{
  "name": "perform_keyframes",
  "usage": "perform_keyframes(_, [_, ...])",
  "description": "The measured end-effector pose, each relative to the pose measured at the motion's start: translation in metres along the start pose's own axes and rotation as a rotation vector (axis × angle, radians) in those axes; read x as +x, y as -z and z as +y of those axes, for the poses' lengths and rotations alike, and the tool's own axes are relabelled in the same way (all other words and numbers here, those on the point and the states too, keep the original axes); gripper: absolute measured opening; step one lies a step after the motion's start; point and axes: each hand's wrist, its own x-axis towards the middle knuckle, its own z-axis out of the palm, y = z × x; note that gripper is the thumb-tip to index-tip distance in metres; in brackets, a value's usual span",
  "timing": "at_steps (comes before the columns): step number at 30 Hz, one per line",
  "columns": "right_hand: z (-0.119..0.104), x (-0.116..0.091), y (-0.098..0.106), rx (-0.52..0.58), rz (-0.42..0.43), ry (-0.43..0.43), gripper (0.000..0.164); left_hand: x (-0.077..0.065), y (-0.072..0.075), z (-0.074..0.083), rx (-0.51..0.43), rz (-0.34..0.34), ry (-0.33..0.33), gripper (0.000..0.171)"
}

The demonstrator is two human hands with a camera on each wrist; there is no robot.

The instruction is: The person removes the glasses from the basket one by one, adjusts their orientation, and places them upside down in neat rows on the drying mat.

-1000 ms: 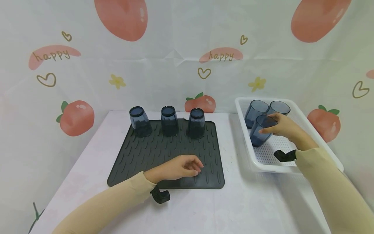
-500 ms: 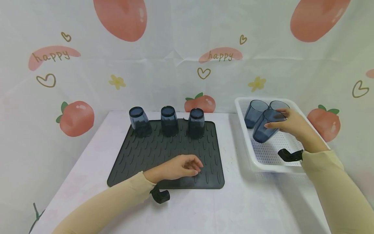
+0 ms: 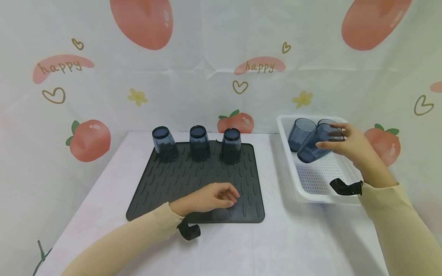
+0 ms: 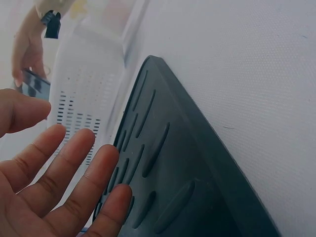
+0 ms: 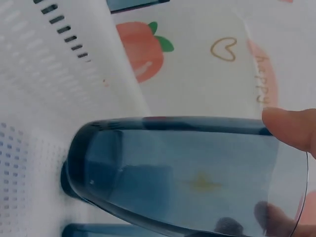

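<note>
My right hand (image 3: 359, 147) pinches a blue drinking glass (image 3: 313, 148) near its rim, thumb on one side and fingers on the other. The glass tilts, its base toward the lower left, over the white basket. Close up in the right wrist view, the same glass (image 5: 187, 173) shows clear walls and a thick base. Two more blue glasses stand behind it in the basket, one (image 3: 299, 134) at the left, the other partly hidden. Over the black drying mat (image 3: 183, 180), my left hand (image 3: 210, 197) hovers with loosely bent fingers and holds nothing.
Along the mat's back edge, three blue glasses stand upside down: a left one (image 3: 165, 145), a middle one (image 3: 199, 143) and a right one (image 3: 231, 146). The white perforated basket (image 3: 304, 197) has raised walls. A printed cloth (image 3: 193, 88) hangs behind the table.
My right hand has lifted the glass from the basket floor and moved slightly right, tilting it further. My left hand has stayed in place.
</note>
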Motion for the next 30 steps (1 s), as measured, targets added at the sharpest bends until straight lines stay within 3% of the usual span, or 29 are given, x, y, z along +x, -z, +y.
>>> perform_keyframes(7, [-0.007, -0.012, -0.004, 0.016, 0.112, 0.011, 0.099, -0.001, -0.001, -0.002, -0.002, 0.007, 0.007, 0.026])
perform_keyframes(18, [-0.023, -0.033, -0.006, 0.206, 0.248, 0.055, 0.082, -0.002, -0.001, -0.004, -0.006, 0.013, 0.006, 0.026])
perform_keyframes(24, [-0.032, -0.043, -0.009, 0.299, 0.268, 0.112, 0.074, -0.001, -0.001, -0.010, -0.003, 0.011, -0.002, 0.027])
perform_keyframes(30, [-0.041, -0.055, -0.017, 0.485, 0.232, 0.182, 0.072, 0.000, 0.001, -0.010, -0.009, 0.028, -0.015, 0.030])
